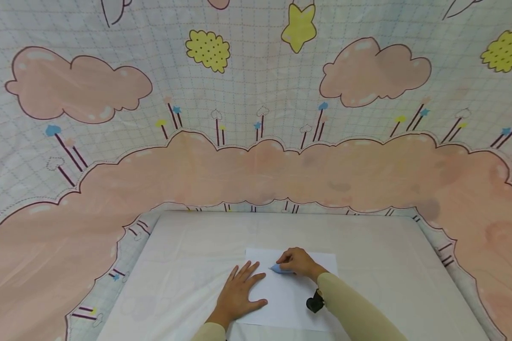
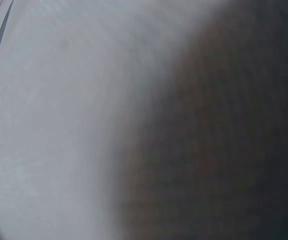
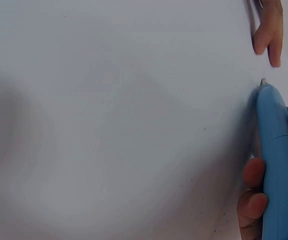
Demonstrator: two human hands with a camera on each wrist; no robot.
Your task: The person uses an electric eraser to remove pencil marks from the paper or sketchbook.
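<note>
A white sheet of paper [image 1: 290, 303] lies on the table. My left hand [image 1: 241, 293] rests on its left part, fingers spread and straight. Over the upper half of the sheet, my right hand [image 1: 300, 263] grips a thick blue pen-shaped tool [image 3: 278, 150]. Its small pale tip [image 3: 264, 81] points left, right at the paper toward the left hand's fingers. Thumb and fingers press on the blue casing from both sides in the right wrist view. Small dark and blue specks dot the sheet there. A dark blur covers much of the left wrist view.
A white cloth [image 1: 175, 265] covers the table. Beyond it hangs a patterned curtain [image 1: 256, 175] with clouds and stars, which also runs down both sides. A black heart-shaped piece [image 1: 315, 303] sits by the right wrist, over the paper.
</note>
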